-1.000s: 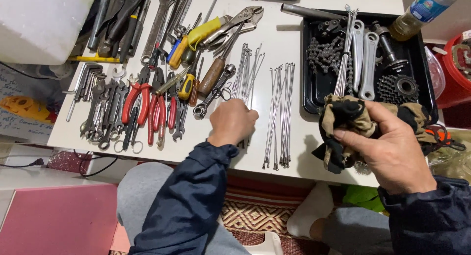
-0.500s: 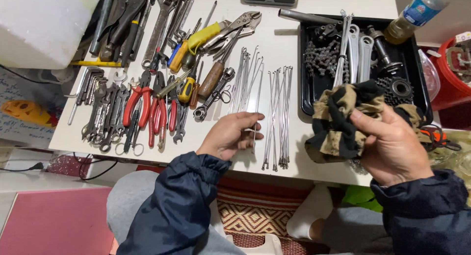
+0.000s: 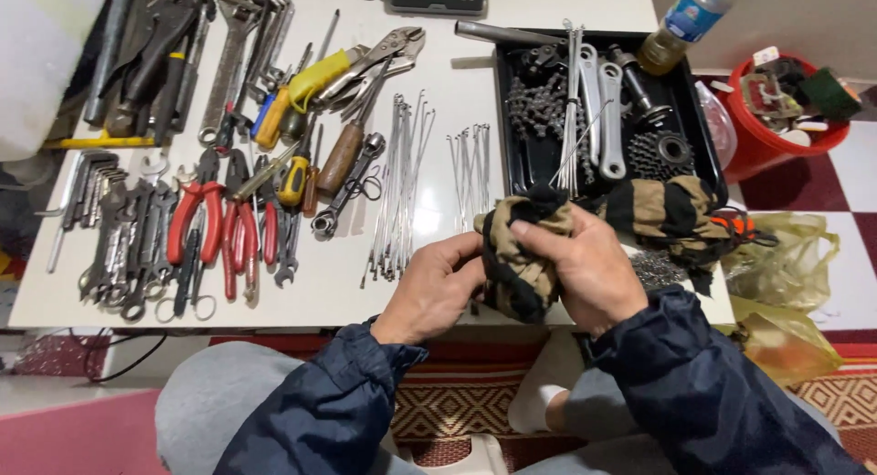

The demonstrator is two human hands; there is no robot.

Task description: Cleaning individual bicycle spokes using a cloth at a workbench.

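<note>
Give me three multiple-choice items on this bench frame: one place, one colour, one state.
1. Where does the black rectangular metal tray sit?
A. right part of white table
B. floor
C. inside bucket

2. What colour is the round plastic bucket?
A. blue
B. red
C. white

3. How is the tan-and-black striped cloth rag held?
A. lying untouched
B. in left hand only
C. between both hands

Answers: 1 A, it lies on the table right of the loose spokes. 2 B, its wall is red. 3 C, left hand and right hand both grip it.

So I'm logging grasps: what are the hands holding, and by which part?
Both hands, left hand and right hand, clutch the bunched end of a tan-and-black striped rag; its other end trails on the table.
</note>
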